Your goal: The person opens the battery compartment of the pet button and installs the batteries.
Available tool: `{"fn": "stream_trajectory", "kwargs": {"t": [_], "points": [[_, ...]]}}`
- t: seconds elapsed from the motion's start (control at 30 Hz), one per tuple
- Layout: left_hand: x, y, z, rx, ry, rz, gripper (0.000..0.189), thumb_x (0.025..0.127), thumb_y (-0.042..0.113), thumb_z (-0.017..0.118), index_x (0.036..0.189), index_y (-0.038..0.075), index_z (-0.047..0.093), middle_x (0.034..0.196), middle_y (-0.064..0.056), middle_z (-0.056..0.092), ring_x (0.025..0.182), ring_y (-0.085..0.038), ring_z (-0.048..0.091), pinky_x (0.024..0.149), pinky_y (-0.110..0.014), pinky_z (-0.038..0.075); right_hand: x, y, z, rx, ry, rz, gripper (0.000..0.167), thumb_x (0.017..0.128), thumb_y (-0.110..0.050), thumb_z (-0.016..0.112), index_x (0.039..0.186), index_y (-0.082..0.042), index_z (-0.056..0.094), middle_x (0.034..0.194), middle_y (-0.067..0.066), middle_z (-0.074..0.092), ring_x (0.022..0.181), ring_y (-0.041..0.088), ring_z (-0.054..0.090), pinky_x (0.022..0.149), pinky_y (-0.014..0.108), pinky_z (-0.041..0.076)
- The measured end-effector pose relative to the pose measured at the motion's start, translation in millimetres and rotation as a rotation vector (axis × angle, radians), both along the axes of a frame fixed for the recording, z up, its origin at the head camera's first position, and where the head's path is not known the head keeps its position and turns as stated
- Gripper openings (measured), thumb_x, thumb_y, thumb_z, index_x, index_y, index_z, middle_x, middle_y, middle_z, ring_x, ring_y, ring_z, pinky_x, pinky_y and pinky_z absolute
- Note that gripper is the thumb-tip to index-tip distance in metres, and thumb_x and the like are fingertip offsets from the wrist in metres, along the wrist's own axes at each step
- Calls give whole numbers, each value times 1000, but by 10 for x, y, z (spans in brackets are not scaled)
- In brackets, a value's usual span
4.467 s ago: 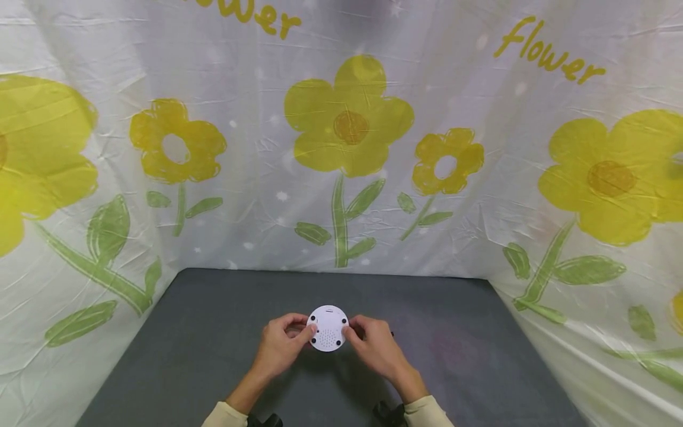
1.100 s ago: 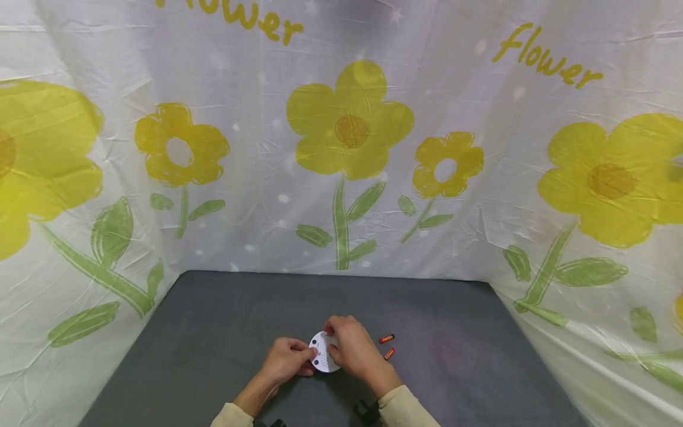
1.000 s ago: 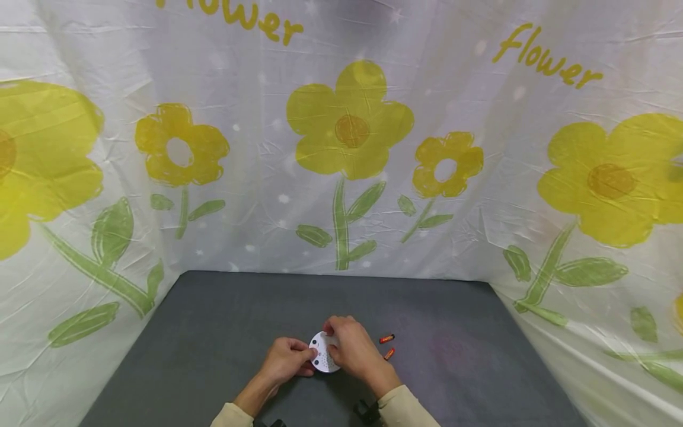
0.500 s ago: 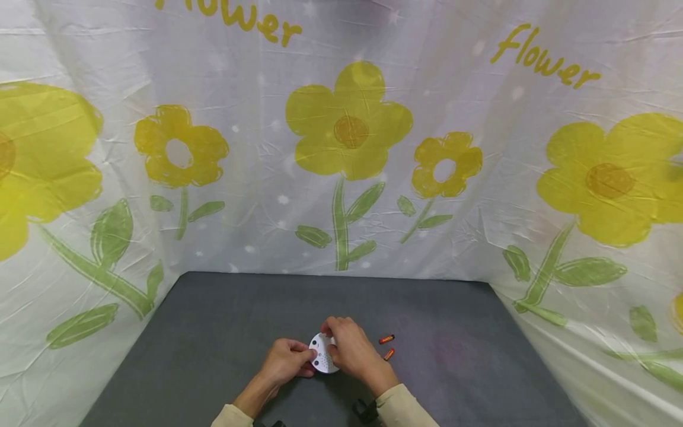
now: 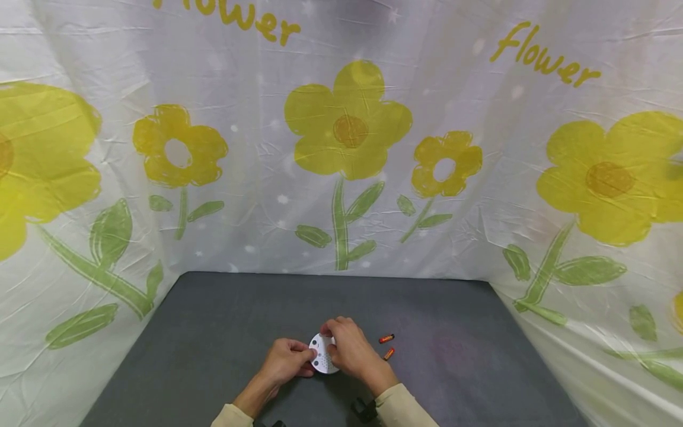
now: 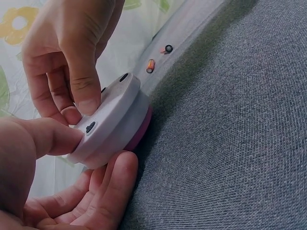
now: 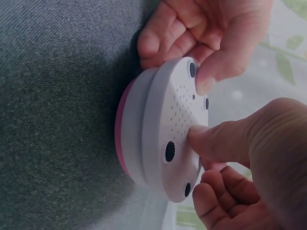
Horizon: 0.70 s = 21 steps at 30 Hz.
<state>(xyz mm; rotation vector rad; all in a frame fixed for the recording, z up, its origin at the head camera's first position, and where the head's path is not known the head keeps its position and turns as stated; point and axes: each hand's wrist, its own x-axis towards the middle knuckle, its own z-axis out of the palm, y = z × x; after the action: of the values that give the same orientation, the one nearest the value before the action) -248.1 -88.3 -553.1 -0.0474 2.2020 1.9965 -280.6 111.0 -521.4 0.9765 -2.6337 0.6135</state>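
A round white device [image 5: 323, 358] lies face down on the grey table, its pink base edge against the cloth. Black rubber feet and a patch of small holes show on its upper face [image 7: 180, 115]. My left hand [image 5: 288, 359] pinches the left rim, thumb on top and fingers underneath. From the right, my right hand [image 5: 352, 350] reaches over the device; its thumb presses the holed face and its curled fingers are at the far edge. What those fingertips touch is hidden. Two orange and black batteries lie right of this hand, the farther battery [image 5: 386, 338] and the nearer battery [image 5: 389, 353].
The dark grey table [image 5: 240, 302] extends around the hands. A white curtain [image 5: 256, 196] printed with yellow flowers rises behind it and along both sides. Black straps [image 5: 365, 409] sit at the wrists.
Since the oldest frame, the device has come down and nearer; my right hand has moved from its right rim over its top, and both batteries now show. Over the last second, hardly anything moves.
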Motion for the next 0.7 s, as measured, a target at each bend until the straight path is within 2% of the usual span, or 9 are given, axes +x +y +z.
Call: {"fn": "stream_trajectory", "kwargs": {"t": [0.13, 0.17, 0.33, 0.47, 0.7], "points": [[2, 7, 2, -7, 3, 8, 23, 97, 6, 77, 106, -14, 72, 86, -12, 78, 71, -18, 77, 65, -34, 69, 10, -4, -1, 7, -21, -20, 26, 87, 1, 78, 111, -8, 76, 104, 5, 73, 96, 20, 64, 81, 34, 59], [3, 6, 2, -8, 2, 10, 22, 97, 6, 77, 106, -14, 72, 86, -12, 78, 71, -18, 77, 66, -34, 69, 91, -36, 126, 15, -53, -40, 28, 84, 4, 80, 109, -7, 76, 103, 6, 72, 94, 20, 64, 79, 34, 59], [6, -8, -5, -6, -15, 0, 22, 97, 6, 77, 105, -14, 73, 86, -12, 78, 71, -18, 77, 66, -33, 69, 108, -44, 143, 21, -72, -46, 25, 86, 3, 82, 108, -9, 79, 101, 4, 70, 93, 17, 62, 76, 30, 57], [5, -17, -12, -8, -26, -3, 21, 97, 7, 77, 105, -13, 73, 86, -11, 78, 71, -17, 77, 66, -32, 69, 121, -43, 136, 9, -44, -30, 23, 87, 1, 83, 108, -9, 82, 101, 5, 69, 94, 18, 60, 76, 29, 57], [-2, -11, -6, 10, -19, -2, 22, 97, 6, 77, 106, -14, 72, 87, -13, 78, 72, -18, 77, 67, -33, 70, 118, -61, 61, -32, 64, -51, 15, 93, -3, 81, 104, -12, 84, 100, 3, 70, 91, 19, 63, 75, 30, 58]]}}
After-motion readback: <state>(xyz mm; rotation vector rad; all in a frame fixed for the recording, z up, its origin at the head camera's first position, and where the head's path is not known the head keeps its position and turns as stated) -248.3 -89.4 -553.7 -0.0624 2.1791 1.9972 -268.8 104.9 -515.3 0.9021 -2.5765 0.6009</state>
